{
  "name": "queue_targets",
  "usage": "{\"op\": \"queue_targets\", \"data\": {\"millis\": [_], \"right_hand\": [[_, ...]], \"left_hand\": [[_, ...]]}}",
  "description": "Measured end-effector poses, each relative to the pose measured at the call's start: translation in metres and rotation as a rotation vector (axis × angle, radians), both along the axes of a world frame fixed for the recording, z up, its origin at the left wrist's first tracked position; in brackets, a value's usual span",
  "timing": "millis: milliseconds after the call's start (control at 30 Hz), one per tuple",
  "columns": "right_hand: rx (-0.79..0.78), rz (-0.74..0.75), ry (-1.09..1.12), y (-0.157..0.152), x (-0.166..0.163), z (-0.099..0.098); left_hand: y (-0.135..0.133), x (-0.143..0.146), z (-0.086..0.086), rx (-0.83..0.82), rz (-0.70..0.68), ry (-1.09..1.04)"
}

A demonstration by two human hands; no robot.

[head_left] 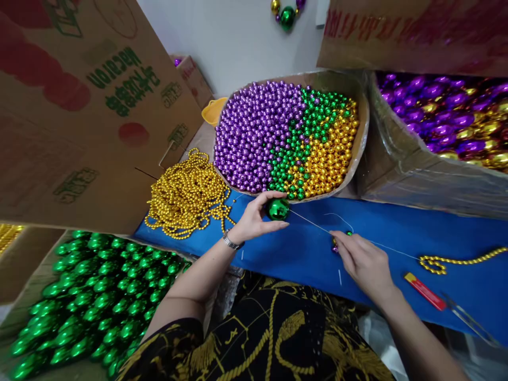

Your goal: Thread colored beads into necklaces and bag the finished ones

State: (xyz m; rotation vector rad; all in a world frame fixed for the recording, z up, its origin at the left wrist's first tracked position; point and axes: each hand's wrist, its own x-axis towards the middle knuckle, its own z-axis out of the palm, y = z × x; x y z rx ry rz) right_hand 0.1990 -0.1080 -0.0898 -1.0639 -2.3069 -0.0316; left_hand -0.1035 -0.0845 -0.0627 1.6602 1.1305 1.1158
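A large shiny green ball [278, 209] sits between the thumb and fingers of my left hand [253, 219], just in front of the bead box. From the ball a thin taut line, thread or needle, runs to the pinched fingertips of my right hand [364, 263]. Small green and purple beads [334, 246] show at those fingers, partly hidden by them. White thread [391, 248] stretches on rightward to a string of small gold beads [434, 263] on the blue table [293, 248].
A carton of loose purple, green and gold beads [257, 132] stands ahead. Gold bead strands [186, 193] are heaped at left. Green balls [107, 296] fill a box at lower left; purple and gold ones [448, 111] fill another at right. A red-and-yellow lighter [424, 291] lies near scissors [472, 320].
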Motion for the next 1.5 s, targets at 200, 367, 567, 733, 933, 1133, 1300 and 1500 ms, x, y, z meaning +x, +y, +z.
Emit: {"op": "queue_targets", "data": {"millis": [200,367,567,733,933,1133,1300,1500], "right_hand": [[0.181,-0.070,-0.182,0.009,0.004,0.002],[0.003,-0.004,0.025,0.012,-0.012,-0.009],[-0.291,0.020,0.331,0.007,-0.018,-0.020],[-0.347,-0.021,0.378,0.003,-0.016,-0.024],[-0.291,-0.031,0.382,0.000,-0.017,-0.026],[-0.318,-0.025,0.422,-0.001,-0.015,-0.028],[-0.366,-0.031,0.427,-0.002,-0.014,-0.028],[-0.305,-0.057,0.413,-0.002,-0.014,-0.029]], "left_hand": [[0.007,0.003,0.009,0.143,-0.073,0.159],[0.010,0.035,-0.005,0.025,-0.089,-0.176],[0.011,0.061,-0.018,0.010,-0.045,-0.344],[0.008,0.068,-0.018,0.023,-0.081,-0.392],[0.006,0.072,-0.016,-0.065,-0.166,-0.489],[0.006,0.074,-0.013,-0.131,-0.173,-0.560],[0.006,0.076,-0.016,-0.188,-0.168,-0.571],[0.009,0.076,-0.014,-0.180,-0.174,-0.559]]}}
